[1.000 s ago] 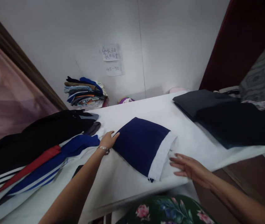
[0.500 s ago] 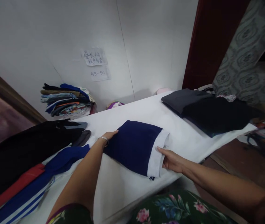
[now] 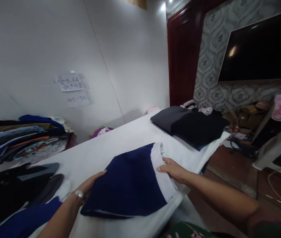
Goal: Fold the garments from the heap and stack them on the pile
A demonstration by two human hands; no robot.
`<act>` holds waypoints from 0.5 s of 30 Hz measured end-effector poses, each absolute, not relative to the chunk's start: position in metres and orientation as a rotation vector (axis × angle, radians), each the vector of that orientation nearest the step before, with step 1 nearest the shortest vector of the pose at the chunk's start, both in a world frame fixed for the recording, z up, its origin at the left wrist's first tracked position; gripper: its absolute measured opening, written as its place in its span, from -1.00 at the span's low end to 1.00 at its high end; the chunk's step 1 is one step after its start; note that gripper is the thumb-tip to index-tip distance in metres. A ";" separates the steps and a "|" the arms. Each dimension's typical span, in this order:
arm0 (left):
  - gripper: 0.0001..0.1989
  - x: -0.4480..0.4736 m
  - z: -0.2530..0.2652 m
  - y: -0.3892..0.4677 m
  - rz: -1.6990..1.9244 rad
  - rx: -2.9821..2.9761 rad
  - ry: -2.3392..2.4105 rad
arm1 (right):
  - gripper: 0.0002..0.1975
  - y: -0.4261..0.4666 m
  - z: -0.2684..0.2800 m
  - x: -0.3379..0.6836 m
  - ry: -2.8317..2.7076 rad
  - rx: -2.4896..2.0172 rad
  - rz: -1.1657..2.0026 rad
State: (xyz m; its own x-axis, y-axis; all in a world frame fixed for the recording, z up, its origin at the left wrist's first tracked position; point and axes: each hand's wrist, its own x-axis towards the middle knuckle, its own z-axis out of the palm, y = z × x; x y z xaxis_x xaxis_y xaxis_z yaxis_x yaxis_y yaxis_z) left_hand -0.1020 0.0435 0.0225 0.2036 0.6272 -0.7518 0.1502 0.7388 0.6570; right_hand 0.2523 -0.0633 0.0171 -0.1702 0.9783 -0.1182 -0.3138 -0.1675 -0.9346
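A folded navy garment with a wide white band along its right end is held between my hands over the near part of the table. My left hand, with a silver bracelet at the wrist, grips its left edge, thumb on top and the other fingers hidden underneath. At the opposite end my right hand pinches the white band, thumb on top. The near edge shows its folded layers. Whether its underside touches the table cannot be made out.
A white-covered table runs along a pale wall. Folded dark clothes lie at its far right end. Loose black clothing and a blue garment lie left. Behind them stands a clothes stack. A stool stands right.
My view has swung right, bringing the television and stool into sight. The navy garment has turned and come nearer to me, with both hands still gripping its ends.
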 end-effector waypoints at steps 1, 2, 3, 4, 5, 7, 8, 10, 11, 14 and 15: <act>-0.67 -0.097 0.018 0.036 0.397 0.698 1.330 | -0.66 -0.062 0.021 0.261 -1.012 -0.999 1.558; -0.69 -0.092 0.014 0.029 0.416 0.696 1.314 | -0.66 -0.060 0.024 0.270 -1.029 -1.012 1.553; -0.72 -0.087 0.011 0.022 0.441 0.702 1.298 | -0.67 -0.059 0.027 0.278 -1.043 -1.024 1.551; -0.75 -0.082 0.009 0.015 0.463 0.711 1.283 | -0.67 -0.059 0.029 0.287 -1.055 -1.032 1.551; -0.76 -0.077 0.007 0.009 0.483 0.720 1.270 | -0.67 -0.059 0.032 0.295 -1.073 -1.038 1.553; -0.78 -0.066 0.006 -0.003 0.505 0.727 1.249 | -0.68 -0.059 0.036 0.310 -1.114 -1.041 1.562; -0.78 -0.060 0.005 -0.008 0.518 0.723 1.247 | -0.69 -0.060 0.038 0.317 -1.133 -1.044 1.568; -0.76 -0.048 0.002 -0.017 0.566 0.703 1.242 | -0.68 -0.060 0.041 0.327 -1.158 -1.045 1.577; -0.75 -0.042 0.001 -0.021 0.600 0.684 1.235 | -0.68 -0.060 0.041 0.332 -1.161 -1.051 1.583; -0.67 -0.024 -0.003 -0.028 0.656 0.606 1.251 | -0.66 -0.054 0.035 0.341 -1.144 -1.095 1.604; -0.65 -0.018 -0.003 -0.029 0.653 0.588 1.277 | -0.67 -0.051 0.031 0.344 -1.128 -1.113 1.613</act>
State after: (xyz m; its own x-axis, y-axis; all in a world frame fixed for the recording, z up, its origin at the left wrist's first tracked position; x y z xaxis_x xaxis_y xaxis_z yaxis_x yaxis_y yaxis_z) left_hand -0.0181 -0.0293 -0.0029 0.1621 0.7272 -0.6670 -0.1148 0.6852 0.7192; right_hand 0.3440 -0.0510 0.0310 -0.2399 0.9520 -0.1901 -0.1478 -0.2294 -0.9621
